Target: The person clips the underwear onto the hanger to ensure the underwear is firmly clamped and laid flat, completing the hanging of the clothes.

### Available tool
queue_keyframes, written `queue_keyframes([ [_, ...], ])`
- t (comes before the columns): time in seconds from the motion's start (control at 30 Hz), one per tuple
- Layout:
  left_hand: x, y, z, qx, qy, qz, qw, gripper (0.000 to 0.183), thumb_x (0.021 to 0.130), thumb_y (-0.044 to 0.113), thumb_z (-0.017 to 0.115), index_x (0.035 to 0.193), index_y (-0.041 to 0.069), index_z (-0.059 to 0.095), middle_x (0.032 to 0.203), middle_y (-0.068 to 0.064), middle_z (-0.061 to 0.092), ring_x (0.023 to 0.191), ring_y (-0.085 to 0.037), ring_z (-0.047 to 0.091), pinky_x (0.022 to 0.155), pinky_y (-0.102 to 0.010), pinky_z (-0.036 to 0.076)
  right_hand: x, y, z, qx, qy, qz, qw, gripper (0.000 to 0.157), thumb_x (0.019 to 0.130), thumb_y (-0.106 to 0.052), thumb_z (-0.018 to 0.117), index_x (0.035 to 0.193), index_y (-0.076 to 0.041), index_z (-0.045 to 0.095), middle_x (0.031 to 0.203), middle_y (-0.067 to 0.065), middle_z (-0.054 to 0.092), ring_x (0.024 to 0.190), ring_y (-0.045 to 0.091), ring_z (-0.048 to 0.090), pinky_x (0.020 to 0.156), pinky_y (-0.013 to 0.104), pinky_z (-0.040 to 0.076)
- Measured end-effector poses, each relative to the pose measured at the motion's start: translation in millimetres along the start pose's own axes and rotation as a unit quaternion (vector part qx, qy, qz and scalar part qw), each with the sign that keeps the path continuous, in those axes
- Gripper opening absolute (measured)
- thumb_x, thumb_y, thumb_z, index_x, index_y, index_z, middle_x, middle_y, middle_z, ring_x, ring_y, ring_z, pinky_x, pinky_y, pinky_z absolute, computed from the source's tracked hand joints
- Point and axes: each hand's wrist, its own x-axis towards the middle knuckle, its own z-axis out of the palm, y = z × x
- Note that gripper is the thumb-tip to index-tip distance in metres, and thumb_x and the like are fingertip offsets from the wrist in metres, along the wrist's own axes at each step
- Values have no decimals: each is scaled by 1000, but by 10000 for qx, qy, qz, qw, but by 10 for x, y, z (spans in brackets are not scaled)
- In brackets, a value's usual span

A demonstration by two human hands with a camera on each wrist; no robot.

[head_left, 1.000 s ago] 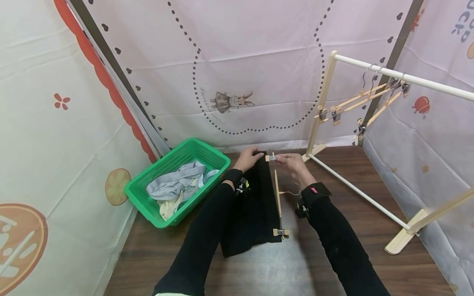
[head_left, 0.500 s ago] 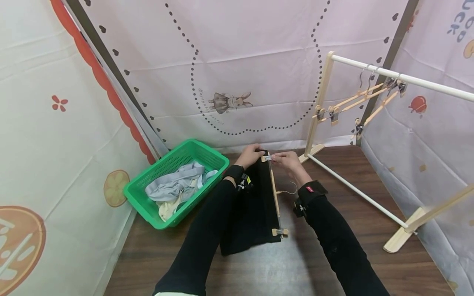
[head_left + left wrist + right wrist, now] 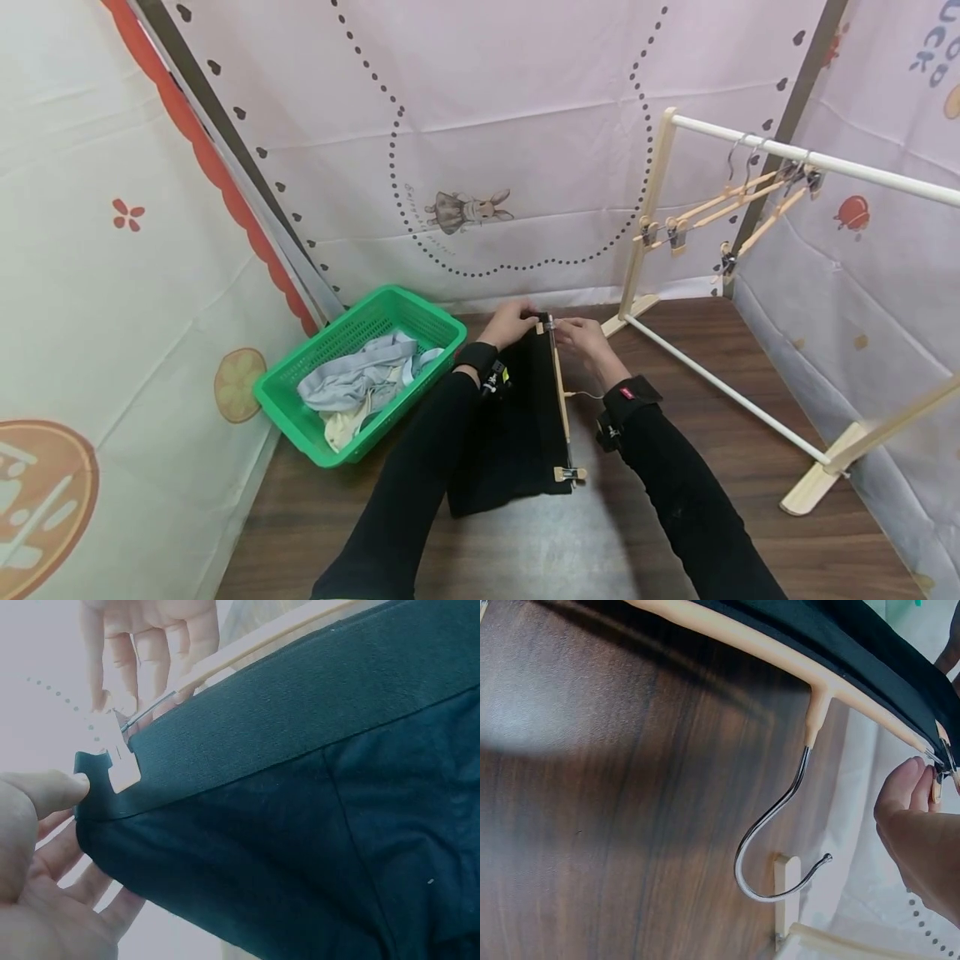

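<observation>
Black shorts (image 3: 517, 433) with a wide waistband lie on the floor along a clip hanger (image 3: 561, 392). My left hand (image 3: 507, 327) pinches the waistband's far corner, thumb on top and fingers beneath in the left wrist view. At that corner sits the hanger's far clip (image 3: 122, 761), its flat tip over the waistband. My right hand (image 3: 585, 337) holds this clip's other end between thumb and fingers; in the right wrist view the hand (image 3: 915, 817) partly hides it. The near clip (image 3: 570, 475) is on the waistband's other end. The metal hook (image 3: 742, 859) points away from the shorts.
A green basket (image 3: 285, 400) with grey and cream clothes (image 3: 360, 375) stands at left. To the right is a rack with a white rail (image 3: 862, 171), where several clip hangers (image 3: 720, 204) hang. Printed cloth walls (image 3: 525, 125) enclose the wooden floor (image 3: 675, 500).
The far clip has shifted left onto the waistband's corner, and my right hand has moved slightly left with it. My left hand stays at the corner.
</observation>
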Motion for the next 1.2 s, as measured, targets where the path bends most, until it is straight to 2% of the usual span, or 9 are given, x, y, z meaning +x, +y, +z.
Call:
queue_keyframes([
  [0.17,-89,-57,41,127,-131,-247,9995,32,104,8,56,134,2,63,137,-16,62,127,-31,57,107,-44,47,47,71,-29,193,-56,172,9997,51,108,-18,51,146,15,41,146,32,48,129,37,56,114,47,41],
  [0.37,-242,-100,126,121,-375,-711,9967,38,106,11,54,144,5,55,143,-15,58,130,-30,56,106,-43,48,69,174,-100,114,-299,441,9985,53,108,-10,47,149,18,29,149,36,42,139,42,44,116,45,38],
  [0.57,-428,-149,260,-71,-558,-781,9954,40,107,11,52,146,1,51,145,-17,55,132,-31,54,106,-43,49,33,273,-195,10,-563,859,9947,63,107,-3,45,156,14,9,158,35,26,146,41,34,119,42,34],
  [0.7,-515,-177,332,-54,-628,-782,9949,41,107,11,52,146,1,50,145,-17,55,132,-32,54,106,-44,48,-16,332,-254,-64,-625,841,9945,63,108,-4,43,158,10,7,161,34,22,147,41,33,119,44,34],
  [0.87,-601,-184,437,22,-673,-690,9953,39,106,11,53,144,0,52,141,-17,58,127,-31,57,102,-42,50,-166,392,-328,-391,-640,427,9963,58,108,-4,40,157,12,13,158,36,25,143,49,34,118,50,33],
  [1.0,-711,-122,539,79,-680,-569,9960,37,105,9,54,140,-2,55,136,-17,60,119,-29,61,97,-39,53,-432,444,-469,-909,-530,-125,9944,52,107,-1,40,153,15,22,153,40,31,139,53,37,116,52,35],
  [1.1,-835,-61,637,277,-624,-493,9964,33,104,11,57,134,0,60,123,-12,65,106,-22,63,88,-33,54,-706,471,-644,-1550,-240,-692,9852,47,106,0,43,148,17,33,146,41,40,134,52,45,111,51,42],
  [1.2,-986,22,749,316,-588,-522,9964,28,101,13,63,127,3,64,105,-5,65,89,-14,61,76,-26,52,-1040,475,-894,-2380,307,-1160,9638,42,105,-1,48,143,16,41,140,38,49,129,49,51,105,50,49],
])
